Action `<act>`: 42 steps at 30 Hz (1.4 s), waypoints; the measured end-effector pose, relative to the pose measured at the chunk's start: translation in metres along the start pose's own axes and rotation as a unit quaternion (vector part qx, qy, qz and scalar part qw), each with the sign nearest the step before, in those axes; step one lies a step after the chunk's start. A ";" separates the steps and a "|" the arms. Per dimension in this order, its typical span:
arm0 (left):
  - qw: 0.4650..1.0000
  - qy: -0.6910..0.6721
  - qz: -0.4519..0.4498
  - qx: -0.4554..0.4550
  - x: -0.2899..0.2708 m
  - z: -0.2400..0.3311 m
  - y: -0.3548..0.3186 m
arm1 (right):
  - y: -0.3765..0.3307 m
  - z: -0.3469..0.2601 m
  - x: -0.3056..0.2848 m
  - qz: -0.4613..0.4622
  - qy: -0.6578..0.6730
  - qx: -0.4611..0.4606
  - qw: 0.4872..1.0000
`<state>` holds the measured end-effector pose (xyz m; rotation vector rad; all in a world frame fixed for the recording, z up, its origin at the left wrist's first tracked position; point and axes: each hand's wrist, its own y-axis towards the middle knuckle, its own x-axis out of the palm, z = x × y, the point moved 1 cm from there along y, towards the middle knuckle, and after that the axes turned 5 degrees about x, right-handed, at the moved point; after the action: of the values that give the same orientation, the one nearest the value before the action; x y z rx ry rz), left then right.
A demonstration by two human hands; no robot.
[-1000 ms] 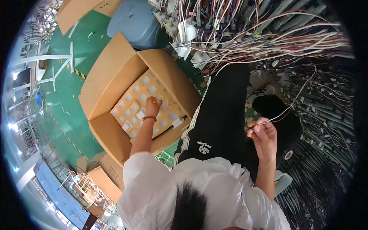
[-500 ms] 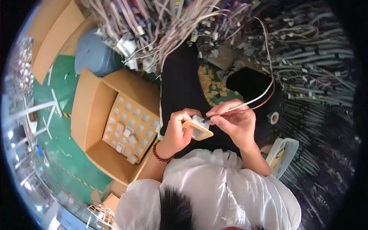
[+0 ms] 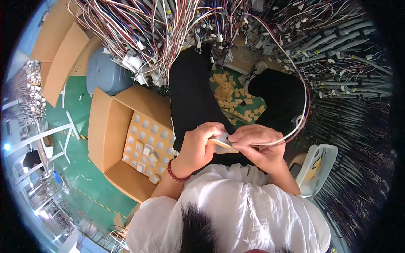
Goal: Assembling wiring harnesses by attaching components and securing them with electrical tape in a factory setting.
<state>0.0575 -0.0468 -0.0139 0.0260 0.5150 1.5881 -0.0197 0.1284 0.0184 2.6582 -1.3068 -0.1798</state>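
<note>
Gripped in the left hand (image 3: pixel 196 145) above the lap (image 3: pixel 232 160): a white tan-rimmed housing (image 3: pixel 222 144), seemingly braced for steadiness. Pinched in the right hand (image 3: pixel 265 145), at the housing's right edge: a white-and-red wire pair (image 3: pixel 306 97), apparently held short for control. Covered by fingertips (image 3: pixel 242 136): the wires' end and any contact with the housing. Partly behind the left arm (image 3: pixel 166 192) and trouser leg (image 3: pixel 190 92): an open cardboard box (image 3: pixel 130 181).

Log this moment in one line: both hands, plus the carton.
left hand: grips white part | right hand: holds cable beside white part | carton: open, person's left, white pieces inside
</note>
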 end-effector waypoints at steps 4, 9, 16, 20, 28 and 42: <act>0.998 0.042 -0.039 -0.011 -0.001 0.003 0.000 | -0.001 0.001 -0.003 0.003 0.110 0.261 0.959; 0.990 -0.120 -0.021 -0.075 0.009 -0.001 -0.004 | 0.006 0.013 -0.006 -0.024 0.039 0.210 0.977; 0.955 -0.255 0.035 -0.148 0.009 -0.010 0.006 | -0.008 0.055 -0.016 0.062 0.277 0.354 0.891; 0.992 -0.035 0.027 -0.120 0.020 -0.005 0.011 | -0.011 0.055 -0.011 0.086 0.244 0.293 0.921; 0.987 -0.012 -0.010 -0.162 0.038 -0.022 0.016 | -0.020 0.063 -0.008 0.111 0.172 0.232 0.951; 0.975 -0.079 -0.074 -0.195 0.034 -0.021 0.023 | -0.011 0.063 -0.021 -0.045 0.299 0.309 0.902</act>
<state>0.0256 -0.0206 -0.0347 -0.1792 0.0726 1.5016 -0.0359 0.1455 -0.0447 2.8572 -1.1431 1.1319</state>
